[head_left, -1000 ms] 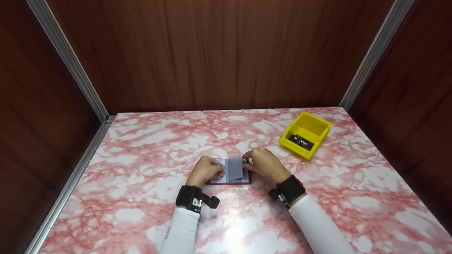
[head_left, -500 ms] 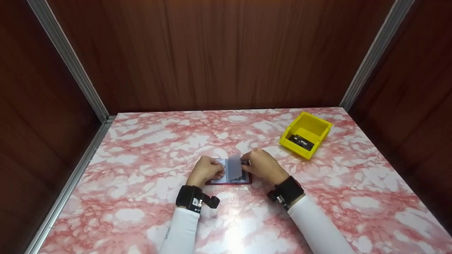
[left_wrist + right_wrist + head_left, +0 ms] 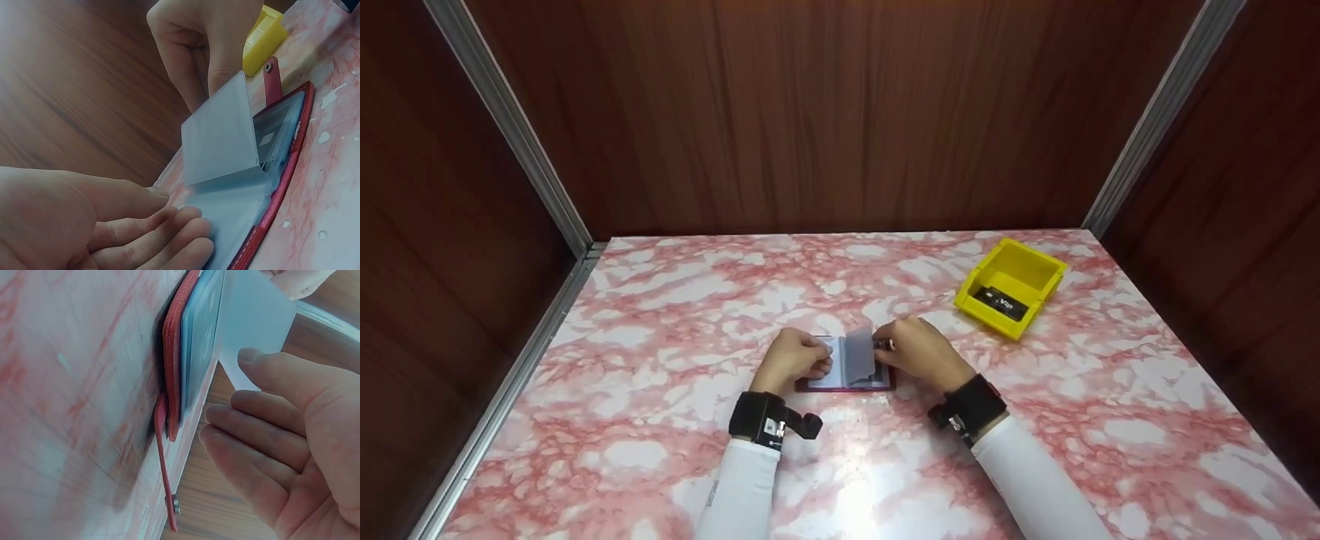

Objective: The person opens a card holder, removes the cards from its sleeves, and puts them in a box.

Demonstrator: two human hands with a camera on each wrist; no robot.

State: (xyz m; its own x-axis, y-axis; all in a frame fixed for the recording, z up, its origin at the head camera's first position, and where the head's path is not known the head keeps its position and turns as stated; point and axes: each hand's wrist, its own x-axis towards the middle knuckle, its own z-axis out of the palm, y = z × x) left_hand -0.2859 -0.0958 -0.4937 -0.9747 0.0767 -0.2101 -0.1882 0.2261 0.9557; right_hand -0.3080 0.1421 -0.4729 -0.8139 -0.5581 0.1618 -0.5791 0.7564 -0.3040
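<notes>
A small red card holder (image 3: 851,390) lies spread on the table, its clear plastic sleeves showing. One sleeve (image 3: 219,135) stands up from the middle. Under it on the right side, a dark card (image 3: 271,138) shows through the plastic. My left hand (image 3: 791,356) rests on the left-hand sleeves with loosely bent fingers. On the other side, my right hand (image 3: 919,349) is at the raised sleeve. In the right wrist view its thumb (image 3: 264,365) is against or very near the sleeve, the fingers relaxed and apart from it. A snap strap (image 3: 164,467) sticks out from the cover.
A yellow bin (image 3: 1012,289) stands at the right rear, with black cards (image 3: 1001,303) inside, one marked "Vip". The pink-and-white marbled table (image 3: 675,300) is bounded by dark wood panels (image 3: 825,112) and metal posts.
The raised sleeve leans slightly more upright than a second ago, and my right hand has shifted a little left. My left hand has moved slightly left; the bin stays put.
</notes>
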